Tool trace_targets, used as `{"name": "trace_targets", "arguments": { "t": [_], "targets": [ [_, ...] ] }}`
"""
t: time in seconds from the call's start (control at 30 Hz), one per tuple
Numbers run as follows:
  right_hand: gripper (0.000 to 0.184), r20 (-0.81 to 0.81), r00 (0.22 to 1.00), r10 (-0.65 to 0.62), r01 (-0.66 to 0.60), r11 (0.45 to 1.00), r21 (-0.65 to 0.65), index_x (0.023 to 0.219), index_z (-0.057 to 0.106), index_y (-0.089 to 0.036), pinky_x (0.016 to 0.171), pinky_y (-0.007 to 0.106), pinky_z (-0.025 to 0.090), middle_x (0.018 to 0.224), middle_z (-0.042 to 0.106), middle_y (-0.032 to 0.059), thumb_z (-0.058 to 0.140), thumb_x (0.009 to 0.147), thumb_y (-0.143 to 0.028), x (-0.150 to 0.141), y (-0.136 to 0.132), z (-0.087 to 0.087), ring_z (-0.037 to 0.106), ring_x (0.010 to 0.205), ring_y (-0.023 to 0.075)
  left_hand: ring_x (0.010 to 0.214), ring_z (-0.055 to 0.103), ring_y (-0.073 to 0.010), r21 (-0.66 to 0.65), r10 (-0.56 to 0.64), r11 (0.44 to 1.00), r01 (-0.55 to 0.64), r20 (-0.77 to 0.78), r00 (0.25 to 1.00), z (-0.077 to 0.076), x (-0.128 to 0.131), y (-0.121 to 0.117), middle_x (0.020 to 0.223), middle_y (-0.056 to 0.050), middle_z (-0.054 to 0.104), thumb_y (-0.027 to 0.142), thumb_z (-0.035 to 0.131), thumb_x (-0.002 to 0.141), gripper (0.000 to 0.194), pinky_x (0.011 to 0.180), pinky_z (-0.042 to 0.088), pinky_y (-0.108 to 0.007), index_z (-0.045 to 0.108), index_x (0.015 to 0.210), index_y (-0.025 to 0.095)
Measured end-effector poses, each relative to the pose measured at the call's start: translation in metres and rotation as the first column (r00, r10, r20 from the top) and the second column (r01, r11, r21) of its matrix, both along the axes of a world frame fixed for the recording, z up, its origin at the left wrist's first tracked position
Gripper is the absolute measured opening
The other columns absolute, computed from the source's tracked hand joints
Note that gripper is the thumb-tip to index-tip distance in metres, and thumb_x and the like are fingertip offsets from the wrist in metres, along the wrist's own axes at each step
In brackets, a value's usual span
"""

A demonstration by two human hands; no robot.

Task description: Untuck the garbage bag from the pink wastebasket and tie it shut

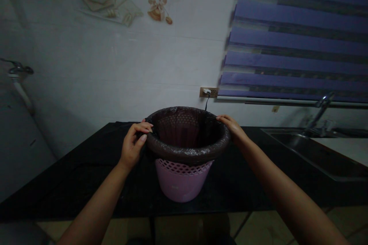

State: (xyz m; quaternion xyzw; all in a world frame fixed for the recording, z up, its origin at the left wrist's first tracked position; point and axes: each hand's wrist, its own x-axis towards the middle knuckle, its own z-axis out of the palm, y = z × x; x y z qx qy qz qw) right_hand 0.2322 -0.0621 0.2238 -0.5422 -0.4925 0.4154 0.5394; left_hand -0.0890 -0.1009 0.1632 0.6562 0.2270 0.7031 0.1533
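Note:
A pink plastic waste bin with a lattice band near its top stands upright on the black countertop. A dark bin liner lines its inside and is folded over the rim all the way round. On the left of the rim, my left hand grips the liner, thumb on the outside and fingers over the edge. My right hand holds the liner at the right rear of the rim; its thumb and some fingertips are hidden. Lattice holes show faintly through the liner inside.
A steel sink with a faucet lies to the right, partly covered by a white board. Behind the bin, a plug sits in a wall socket. Purple striped blinds hang above. A wall tap is at far left.

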Motion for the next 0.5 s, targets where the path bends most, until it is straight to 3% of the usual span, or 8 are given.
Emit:
{"name": "trace_targets", "arguments": {
  "t": [0.5],
  "targets": [
    [0.045, -0.03, 0.999, -0.026, 0.026, 1.0, 0.004, 0.086, 0.049, -0.013, 0.056, 0.016, 0.036, 0.073, 0.053, -0.0007, 0.061, 0.052, -0.039, -0.0012, -0.003, 0.0008, 0.048, 0.061, 0.0054, 0.096, 0.058, -0.0145, -0.012, -0.04, 0.999, 0.04, 0.033, 0.999, -0.0011, -0.0009, 0.0033, 0.082, -0.003, 0.058, 0.036, 0.057, 0.078, 0.021, 0.113, 0.028, -0.042, 0.052, 0.08, 0.015]
  ]
}}
